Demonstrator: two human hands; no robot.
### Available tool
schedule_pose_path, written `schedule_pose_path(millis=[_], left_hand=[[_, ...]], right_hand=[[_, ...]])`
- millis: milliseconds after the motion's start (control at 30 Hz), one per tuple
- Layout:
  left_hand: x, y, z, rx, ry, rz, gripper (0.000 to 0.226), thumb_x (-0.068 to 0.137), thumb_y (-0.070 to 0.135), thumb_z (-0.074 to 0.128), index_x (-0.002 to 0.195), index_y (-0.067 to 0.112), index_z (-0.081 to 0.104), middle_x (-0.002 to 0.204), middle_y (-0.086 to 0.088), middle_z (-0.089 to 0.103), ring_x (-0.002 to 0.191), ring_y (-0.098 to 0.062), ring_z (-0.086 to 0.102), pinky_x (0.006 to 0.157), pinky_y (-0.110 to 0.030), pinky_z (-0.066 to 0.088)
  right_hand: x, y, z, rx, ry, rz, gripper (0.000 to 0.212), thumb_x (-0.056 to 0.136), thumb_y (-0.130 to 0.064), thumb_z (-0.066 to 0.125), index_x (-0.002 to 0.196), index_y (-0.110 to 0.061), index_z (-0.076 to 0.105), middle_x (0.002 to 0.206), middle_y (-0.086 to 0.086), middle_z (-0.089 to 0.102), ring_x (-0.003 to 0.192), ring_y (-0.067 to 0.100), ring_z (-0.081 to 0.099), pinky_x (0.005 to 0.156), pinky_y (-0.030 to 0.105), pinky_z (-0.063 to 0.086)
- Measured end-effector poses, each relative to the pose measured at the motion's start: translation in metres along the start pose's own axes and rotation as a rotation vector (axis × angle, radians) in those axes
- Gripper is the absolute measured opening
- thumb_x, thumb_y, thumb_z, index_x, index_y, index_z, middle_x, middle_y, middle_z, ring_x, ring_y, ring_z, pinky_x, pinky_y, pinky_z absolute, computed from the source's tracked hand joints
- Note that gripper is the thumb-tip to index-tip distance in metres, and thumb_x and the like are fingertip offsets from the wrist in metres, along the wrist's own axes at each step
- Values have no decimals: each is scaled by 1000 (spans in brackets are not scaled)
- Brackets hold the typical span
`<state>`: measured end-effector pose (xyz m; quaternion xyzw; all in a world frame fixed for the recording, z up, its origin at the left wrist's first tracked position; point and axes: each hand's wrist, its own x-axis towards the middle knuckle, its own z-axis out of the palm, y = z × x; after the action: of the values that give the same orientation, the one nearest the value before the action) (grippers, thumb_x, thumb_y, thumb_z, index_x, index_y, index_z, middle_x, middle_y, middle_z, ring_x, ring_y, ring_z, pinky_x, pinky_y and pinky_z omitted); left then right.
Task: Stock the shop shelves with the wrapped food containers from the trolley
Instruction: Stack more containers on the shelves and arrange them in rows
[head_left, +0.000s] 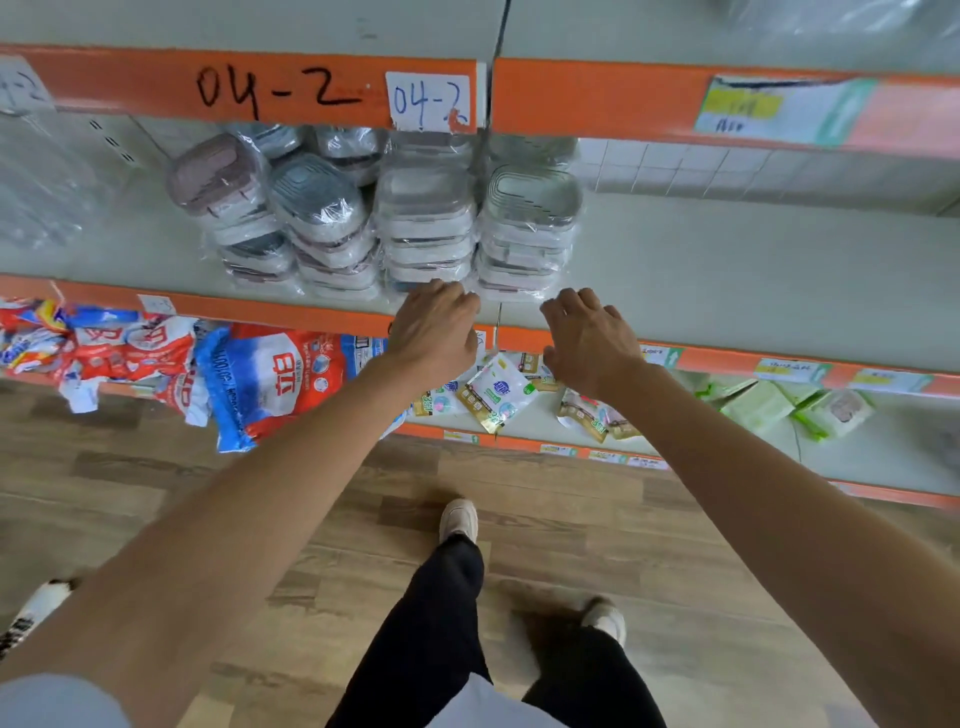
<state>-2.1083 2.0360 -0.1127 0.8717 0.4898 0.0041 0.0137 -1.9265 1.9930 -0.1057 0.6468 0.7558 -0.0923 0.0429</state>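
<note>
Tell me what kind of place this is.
Most likely a small shop aisle: orange-edged shelves with price tags, stacks of wrapped containers, and detergent bags on the shelf below.

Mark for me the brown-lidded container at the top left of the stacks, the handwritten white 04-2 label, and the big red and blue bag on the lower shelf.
Brown-lidded container (215, 176), head view, on its lid.
White 04-2 label (428, 101), head view, label centre.
Red and blue bag (275, 379), head view, mid front face.
</note>
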Motion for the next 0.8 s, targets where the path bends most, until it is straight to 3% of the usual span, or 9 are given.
schedule_pose_path(millis=[267, 467, 600, 800], left_hand=[[-12, 75, -72, 44, 23, 14, 30, 91, 18, 48, 116, 7, 58, 114, -10, 60, 107, -27, 53, 86, -40, 47], [3, 123, -142, 46, 147, 31, 24, 90, 18, 47, 109, 9, 60, 110, -8, 62, 101, -26, 57, 78, -37, 51], [28, 138, -195, 51, 251, 63, 18, 90, 19, 46, 99, 10, 60, 104, -7, 60, 97, -26, 55, 71, -32, 40], [78, 142, -248, 18, 378, 77, 23, 89, 19, 47, 104, 10, 62, 103, -7, 62, 98, -27, 55, 76, -35, 46]], right_hand=[[-64, 47, -77, -84, 95, -81, 40, 93, -23, 48, 131, -9, 41, 129, 10, 46, 123, 25, 39, 94, 36, 36], [-102, 89, -158, -181, 180, -108, 40, 93, -25, 49, 130, -10, 44, 130, 9, 46, 124, 26, 39, 94, 37, 38], [-109, 113, -215, -210, 284, -74, 38, 91, -24, 51, 126, -11, 47, 126, 9, 48, 122, 25, 40, 94, 38, 37], [-89, 144, -273, -268, 425, -3, 40, 92, -27, 51, 128, -9, 47, 129, 10, 47, 125, 26, 39, 99, 40, 34]])
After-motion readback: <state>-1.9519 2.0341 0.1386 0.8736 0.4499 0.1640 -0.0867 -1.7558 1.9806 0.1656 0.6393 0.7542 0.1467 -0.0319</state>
